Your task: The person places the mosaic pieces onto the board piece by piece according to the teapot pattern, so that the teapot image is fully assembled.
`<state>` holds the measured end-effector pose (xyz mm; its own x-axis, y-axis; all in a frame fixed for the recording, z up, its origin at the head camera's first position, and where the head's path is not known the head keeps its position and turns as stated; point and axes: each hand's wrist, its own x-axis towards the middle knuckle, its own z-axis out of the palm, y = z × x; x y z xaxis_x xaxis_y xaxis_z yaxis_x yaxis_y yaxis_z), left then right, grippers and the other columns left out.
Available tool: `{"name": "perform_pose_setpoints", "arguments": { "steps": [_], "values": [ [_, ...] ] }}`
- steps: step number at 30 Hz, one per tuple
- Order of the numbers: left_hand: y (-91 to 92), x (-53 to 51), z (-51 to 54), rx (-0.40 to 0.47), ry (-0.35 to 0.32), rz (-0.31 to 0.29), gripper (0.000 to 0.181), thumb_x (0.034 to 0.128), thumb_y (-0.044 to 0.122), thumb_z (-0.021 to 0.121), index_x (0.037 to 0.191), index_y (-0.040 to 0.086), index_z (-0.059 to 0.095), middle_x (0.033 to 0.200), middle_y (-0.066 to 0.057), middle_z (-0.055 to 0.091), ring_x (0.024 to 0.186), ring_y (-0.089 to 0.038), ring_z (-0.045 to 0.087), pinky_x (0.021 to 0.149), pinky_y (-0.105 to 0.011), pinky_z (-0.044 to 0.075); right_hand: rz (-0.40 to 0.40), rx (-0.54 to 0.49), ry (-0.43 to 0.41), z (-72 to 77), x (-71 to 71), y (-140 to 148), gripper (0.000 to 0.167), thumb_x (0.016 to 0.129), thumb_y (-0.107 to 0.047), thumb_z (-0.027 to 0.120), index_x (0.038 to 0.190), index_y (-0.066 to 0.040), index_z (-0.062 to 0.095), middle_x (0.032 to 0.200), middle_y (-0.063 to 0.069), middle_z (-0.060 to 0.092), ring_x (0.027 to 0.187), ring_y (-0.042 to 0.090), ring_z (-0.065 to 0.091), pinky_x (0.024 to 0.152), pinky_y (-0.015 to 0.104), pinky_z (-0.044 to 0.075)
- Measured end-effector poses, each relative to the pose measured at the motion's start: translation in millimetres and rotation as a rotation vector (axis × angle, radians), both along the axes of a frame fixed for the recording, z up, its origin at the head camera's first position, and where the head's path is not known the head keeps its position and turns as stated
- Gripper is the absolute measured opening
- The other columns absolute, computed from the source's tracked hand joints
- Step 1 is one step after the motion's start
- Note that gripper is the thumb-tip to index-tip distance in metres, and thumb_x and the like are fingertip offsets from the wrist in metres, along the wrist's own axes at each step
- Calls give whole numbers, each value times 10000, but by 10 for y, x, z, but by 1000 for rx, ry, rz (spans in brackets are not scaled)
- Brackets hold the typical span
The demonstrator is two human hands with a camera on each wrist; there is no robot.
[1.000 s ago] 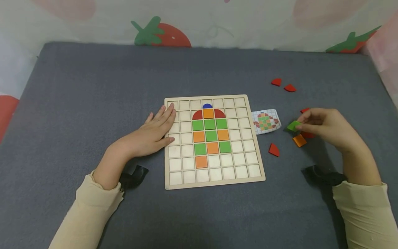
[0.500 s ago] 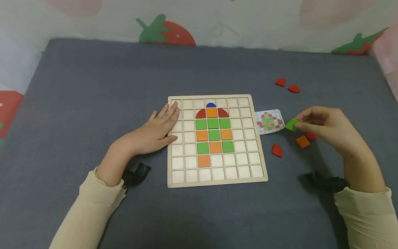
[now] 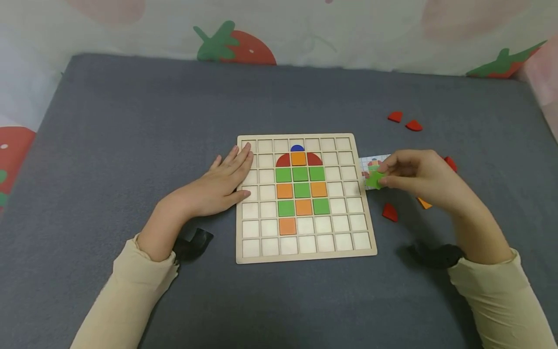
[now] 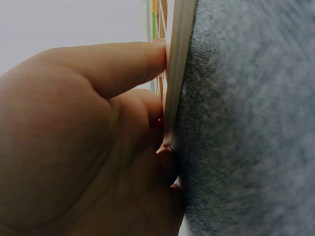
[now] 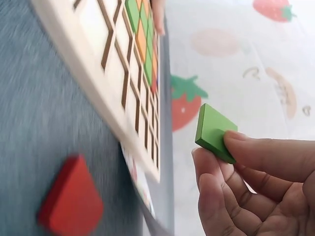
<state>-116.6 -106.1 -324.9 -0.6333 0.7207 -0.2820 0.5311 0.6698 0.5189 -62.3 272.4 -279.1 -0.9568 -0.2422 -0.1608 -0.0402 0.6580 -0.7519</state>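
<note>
A wooden grid board (image 3: pixel 261 261) lies on the grey cloth, with green, orange, red and blue pieces in its cells. My left hand (image 3: pixel 205 194) rests flat on the board's left edge, fingers straight; in the left wrist view its thumb touches the rim (image 4: pixel 178 54). Between thumb and fingers my right hand (image 3: pixel 425 177) pinches a green square (image 3: pixel 374 180), held above the pattern card (image 3: pixel 369 160), which it partly covers. The right wrist view shows the green square (image 5: pixel 214 129) tilted in my right hand (image 5: pixel 261 182), clear of the board.
Two red pieces (image 3: pixel 395 117) lie at the upper right. Another red piece (image 3: pixel 390 212) is right of the board. An orange square (image 3: pixel 424 203) and a red piece (image 3: pixel 451 164) are partly hidden by my right hand. A strawberry-print cloth (image 3: pixel 370 34) stands behind.
My right hand has moved left with the green square, from beside the loose pieces to over the card. My left hand stays on the board. The head view has shifted slightly.
</note>
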Motion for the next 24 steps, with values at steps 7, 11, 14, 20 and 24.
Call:
{"name": "perform_pose_setpoints", "arguments": {
  "steps": [7,11,14,20,24],
  "values": [
    [1,2,5,-9,0,3,705,1014,268,416,1499,9,-26,1565,-106,-127,1414,-253,-162,1112,-513,-45,80,-22,-5,-9,-47,-237,118,839,-31,700,944,5,660,878,91,653,767,114,638,675,212,518],
    [0,2,13,-8,-5,6,702,1016,269,412,1500,10,-26,1565,-104,-129,1414,-252,-162,1112,-513,-45,115,-16,-29,-25,-72,-354,93,840,-44,703,921,-16,666,860,70,661,766,137,632,674,219,499],
    [-3,3,20,-2,-7,5,701,1017,269,412,1499,6,-23,1565,-112,-126,1414,-262,-159,1110,-521,-44,142,-18,-55,-40,-92,-451,90,842,-41,699,924,-24,666,855,54,664,762,131,626,673,229,487],
    [-14,3,1,-5,-3,8,705,1013,267,421,1499,4,-17,1565,-111,-123,1414,-258,-160,1110,-520,-44,250,-43,-45,-85,-108,-671,105,830,-17,703,929,-20,668,853,26,671,745,141,617,687,260,488],
    [-16,0,-20,-9,-3,13,712,1010,268,428,1499,12,-20,1564,-95,-136,1412,-244,-167,1112,-511,-46,290,-56,-49,-111,-96,-805,92,818,-28,718,903,-33,682,814,11,666,720,149,615,677,279,494]
  ]
}}
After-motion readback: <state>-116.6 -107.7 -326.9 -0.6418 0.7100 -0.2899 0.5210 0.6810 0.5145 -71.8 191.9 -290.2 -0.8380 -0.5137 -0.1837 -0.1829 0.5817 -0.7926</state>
